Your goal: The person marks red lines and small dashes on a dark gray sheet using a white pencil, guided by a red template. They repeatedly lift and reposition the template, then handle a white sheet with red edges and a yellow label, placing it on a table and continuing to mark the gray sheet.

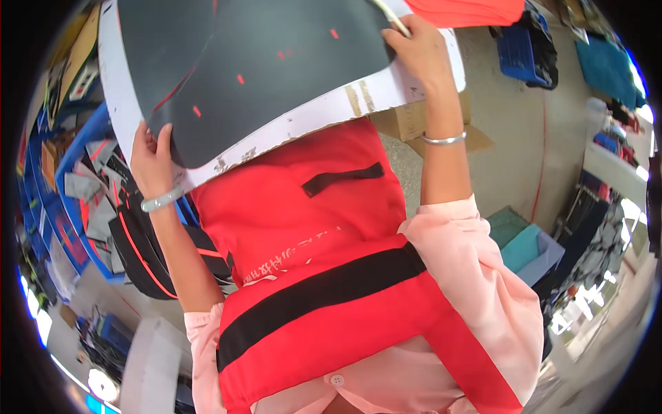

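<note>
Closest to us, a red vest (pixel 331 276) with black straps covers our chest, over a pale pink shirt (pixel 483 297). Just above the vest we hold up a large white board (pixel 303 121) with a dark sheet (pixel 276 48) lying on its face; red marks dot that sheet. Our left hand (pixel 152 155) takes the board's lower left edge, its grip closed on the rim with the fingers curled over onto the dark sheet and a pale bangle on the wrist. Our right hand (pixel 420 48) holds the board's upper right edge, its grip clamped there too, with a thin light-coloured stick (pixel 393 17) pinched in the fingers; a silver bangle (pixel 445 139) sits on that forearm. Beyond the board's left edge stands a blue bin (pixel 72 152) of grey and black cut pieces. Behind the board's right edge, cardboard boxes (pixel 407 124) rest on the floor.
</note>
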The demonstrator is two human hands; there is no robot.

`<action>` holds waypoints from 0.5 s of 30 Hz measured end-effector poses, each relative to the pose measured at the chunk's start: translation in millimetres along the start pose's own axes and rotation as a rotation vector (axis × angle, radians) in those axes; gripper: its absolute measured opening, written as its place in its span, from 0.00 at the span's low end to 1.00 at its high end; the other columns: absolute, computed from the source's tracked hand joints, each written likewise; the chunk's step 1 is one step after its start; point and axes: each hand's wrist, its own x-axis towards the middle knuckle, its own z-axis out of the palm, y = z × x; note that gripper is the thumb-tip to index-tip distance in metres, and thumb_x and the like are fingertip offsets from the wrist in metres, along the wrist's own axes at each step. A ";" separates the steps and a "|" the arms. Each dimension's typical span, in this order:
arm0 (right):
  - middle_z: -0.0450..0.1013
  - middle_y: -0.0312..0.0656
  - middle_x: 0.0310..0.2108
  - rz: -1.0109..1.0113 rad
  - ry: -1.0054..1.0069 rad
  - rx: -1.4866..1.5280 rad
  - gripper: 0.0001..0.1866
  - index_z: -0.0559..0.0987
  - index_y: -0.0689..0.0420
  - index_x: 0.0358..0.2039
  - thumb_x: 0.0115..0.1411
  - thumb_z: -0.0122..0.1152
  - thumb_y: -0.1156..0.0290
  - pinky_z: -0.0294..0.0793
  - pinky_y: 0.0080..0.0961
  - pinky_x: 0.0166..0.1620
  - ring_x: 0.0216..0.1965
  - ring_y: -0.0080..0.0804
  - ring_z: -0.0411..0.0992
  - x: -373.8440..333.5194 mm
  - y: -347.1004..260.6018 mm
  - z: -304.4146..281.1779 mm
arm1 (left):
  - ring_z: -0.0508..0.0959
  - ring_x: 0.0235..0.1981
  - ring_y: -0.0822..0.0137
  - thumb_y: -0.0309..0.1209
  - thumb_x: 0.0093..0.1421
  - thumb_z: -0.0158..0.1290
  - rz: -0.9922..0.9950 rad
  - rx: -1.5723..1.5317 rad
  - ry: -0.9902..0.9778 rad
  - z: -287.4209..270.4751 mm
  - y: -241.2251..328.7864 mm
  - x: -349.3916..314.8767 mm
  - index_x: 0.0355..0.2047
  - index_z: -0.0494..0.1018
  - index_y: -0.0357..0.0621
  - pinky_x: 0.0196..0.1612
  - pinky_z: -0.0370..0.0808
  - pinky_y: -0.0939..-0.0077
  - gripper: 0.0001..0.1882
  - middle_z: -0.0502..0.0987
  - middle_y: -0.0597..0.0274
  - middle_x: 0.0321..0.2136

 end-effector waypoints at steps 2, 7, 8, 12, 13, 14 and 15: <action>0.75 0.44 0.23 -0.019 -0.010 -0.015 0.16 0.79 0.62 0.32 0.51 0.63 0.61 0.71 0.29 0.35 0.28 0.34 0.74 -1.3 3.1 0.0 | 0.78 0.29 0.68 0.37 0.57 0.59 0.008 0.033 0.006 -0.3 5.1 0.1 0.52 0.71 0.37 0.35 0.74 0.74 0.25 0.79 0.55 0.30; 0.74 0.59 0.30 -0.029 0.038 0.018 0.14 0.77 0.64 0.30 0.51 0.61 0.65 0.72 0.44 0.41 0.37 0.55 0.74 -7.8 -4.7 -7.8 | 0.78 0.29 0.67 0.37 0.57 0.59 0.020 0.049 -0.011 0.9 12.5 0.2 0.52 0.71 0.36 0.36 0.74 0.73 0.25 0.79 0.55 0.30; 0.74 0.58 0.30 -0.030 0.032 0.025 0.13 0.77 0.64 0.30 0.51 0.61 0.65 0.72 0.44 0.41 0.36 0.55 0.74 -9.8 -9.0 -12.1 | 0.78 0.29 0.67 0.37 0.58 0.59 0.019 0.047 -0.016 1.2 9.9 0.8 0.52 0.71 0.36 0.36 0.74 0.73 0.25 0.79 0.55 0.30; 0.77 0.50 0.31 0.002 0.015 -0.019 0.13 0.80 0.58 0.33 0.53 0.60 0.63 0.73 0.39 0.42 0.37 0.48 0.75 0.8 5.9 6.2 | 0.78 0.30 0.67 0.39 0.58 0.58 0.015 0.033 -0.044 0.3 4.8 1.5 0.51 0.72 0.38 0.36 0.74 0.73 0.24 0.78 0.55 0.31; 0.78 0.46 0.31 0.025 0.002 -0.014 0.13 0.81 0.56 0.34 0.53 0.61 0.62 0.73 0.36 0.43 0.37 0.44 0.76 2.1 5.4 8.4 | 0.78 0.30 0.66 0.39 0.58 0.58 0.016 0.033 -0.038 -0.6 3.9 1.6 0.51 0.72 0.38 0.36 0.74 0.73 0.24 0.78 0.55 0.31; 0.78 0.45 0.33 0.052 -0.022 -0.034 0.13 0.81 0.55 0.36 0.53 0.60 0.63 0.73 0.36 0.45 0.39 0.43 0.76 1.3 3.4 7.1 | 0.78 0.29 0.67 0.40 0.58 0.58 0.011 0.058 -0.043 -1.6 5.4 1.5 0.51 0.72 0.39 0.35 0.74 0.73 0.24 0.78 0.56 0.31; 0.78 0.45 0.33 0.055 -0.017 -0.032 0.13 0.81 0.55 0.36 0.53 0.60 0.63 0.73 0.36 0.45 0.39 0.43 0.76 1.2 5.2 6.1 | 0.78 0.29 0.67 0.40 0.58 0.58 0.019 0.063 -0.047 -0.4 5.0 3.3 0.51 0.72 0.39 0.35 0.73 0.73 0.24 0.78 0.56 0.30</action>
